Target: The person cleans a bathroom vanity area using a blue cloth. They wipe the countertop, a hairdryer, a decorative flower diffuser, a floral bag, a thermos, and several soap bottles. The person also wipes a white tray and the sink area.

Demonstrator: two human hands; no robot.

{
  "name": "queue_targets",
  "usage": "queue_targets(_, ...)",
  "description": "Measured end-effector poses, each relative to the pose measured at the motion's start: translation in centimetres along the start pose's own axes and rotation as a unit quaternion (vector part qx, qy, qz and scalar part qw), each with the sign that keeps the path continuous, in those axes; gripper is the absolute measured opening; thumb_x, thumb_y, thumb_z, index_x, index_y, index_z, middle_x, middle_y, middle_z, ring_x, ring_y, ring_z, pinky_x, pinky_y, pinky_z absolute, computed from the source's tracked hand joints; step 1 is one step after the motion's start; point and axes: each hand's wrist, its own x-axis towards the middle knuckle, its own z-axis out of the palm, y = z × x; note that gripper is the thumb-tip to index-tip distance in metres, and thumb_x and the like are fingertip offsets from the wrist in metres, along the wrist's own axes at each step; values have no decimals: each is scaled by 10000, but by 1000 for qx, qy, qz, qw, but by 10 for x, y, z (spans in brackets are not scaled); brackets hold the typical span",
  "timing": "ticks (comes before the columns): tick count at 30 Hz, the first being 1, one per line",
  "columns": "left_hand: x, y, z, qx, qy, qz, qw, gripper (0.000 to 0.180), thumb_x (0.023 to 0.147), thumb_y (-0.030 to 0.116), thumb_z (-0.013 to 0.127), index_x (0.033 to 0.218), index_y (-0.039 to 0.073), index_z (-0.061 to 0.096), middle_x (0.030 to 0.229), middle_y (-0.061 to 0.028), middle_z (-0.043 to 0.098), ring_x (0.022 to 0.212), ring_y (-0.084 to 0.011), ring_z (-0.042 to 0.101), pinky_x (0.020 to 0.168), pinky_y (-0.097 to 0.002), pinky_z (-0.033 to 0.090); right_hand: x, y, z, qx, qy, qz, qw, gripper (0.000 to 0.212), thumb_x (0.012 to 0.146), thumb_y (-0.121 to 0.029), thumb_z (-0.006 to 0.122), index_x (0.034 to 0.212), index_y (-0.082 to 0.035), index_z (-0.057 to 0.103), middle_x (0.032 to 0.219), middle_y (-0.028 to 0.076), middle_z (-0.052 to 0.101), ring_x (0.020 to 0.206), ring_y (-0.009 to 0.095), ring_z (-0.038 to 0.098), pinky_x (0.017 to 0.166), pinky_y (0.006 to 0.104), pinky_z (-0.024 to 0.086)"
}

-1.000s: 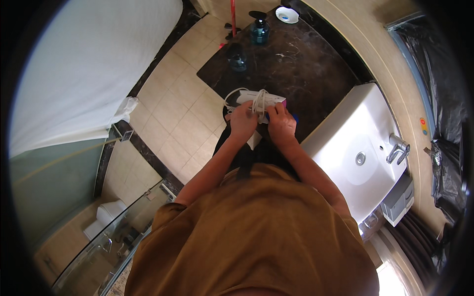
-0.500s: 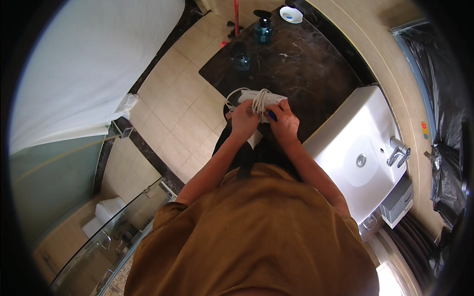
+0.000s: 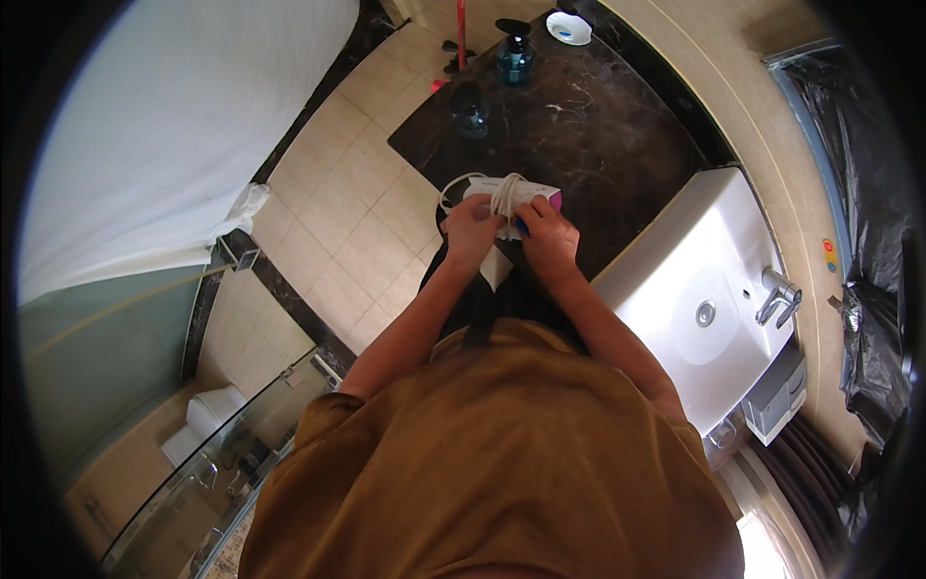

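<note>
In front of me, at the near edge of the dark marble counter [image 3: 608, 145], is a white oblong box-like thing [image 3: 479, 187] with a magenta end. A bundled white cord [image 3: 506, 195] is wound across its middle, and one loop sticks out to the left. My left hand [image 3: 470, 232] is closed on the bundle's left side, fingertips at the cord. From the right, my right hand [image 3: 548, 236] pinches at the cord. Between its fingers shows a small blue thing [image 3: 522, 227], too hidden to name. What exactly the white thing is I cannot tell.
A teal pump bottle [image 3: 516, 63], a clear bluish container [image 3: 470, 118] and a small white dish [image 3: 569, 29] stand farther along the counter. To the right is a white sink [image 3: 666, 299] with a chrome faucet [image 3: 777, 297]. Tiled floor [image 3: 357, 207] lies left, beyond it a white curtain [image 3: 183, 125].
My right hand has shifted slightly left and turned, so the magenta end now shows more. My left hand stays at the cord with little movement.
</note>
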Motion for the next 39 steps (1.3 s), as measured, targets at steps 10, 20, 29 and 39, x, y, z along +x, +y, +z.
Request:
queue_targets(10,2,6,1,-18,-8,-41,999,219,716,39,689,920,-42,695,787,-71,680,694,-131,619,647,-252,478,-3,-10,-2,-2,-18,40,999,213,711,-25,671,885,-126,604,889,50,583,710,288,648,574,377,504)
queue_targets(20,1,13,-11,258,-16,9,966,330,657,244,779,949,95,740,844,-100,725,832,-243,694,781,-363,510,-10,-9,4,-18,-23,65,997,221,713,-136,747,887,-128,610,898,56,594,713,293,654,573,391,509)
queue_targets(29,6,8,-19,200,-65,6,978,335,664,244,782,941,64,733,868,-117,727,851,-264,704,766,-350,530,-11,-8,3,13,-40,63,997,220,722,-144,740,898,-123,610,892,61,598,739,304,650,587,397,510)
queue_targets(39,7,-6,-17,166,3,29,986,241,706,142,763,889,-1,697,768,-93,692,694,-173,648,656,-309,511,-20,-8,10,-39,-25,19,999,130,724,-51,633,841,-89,591,858,92,574,671,254,658,555,352,541)
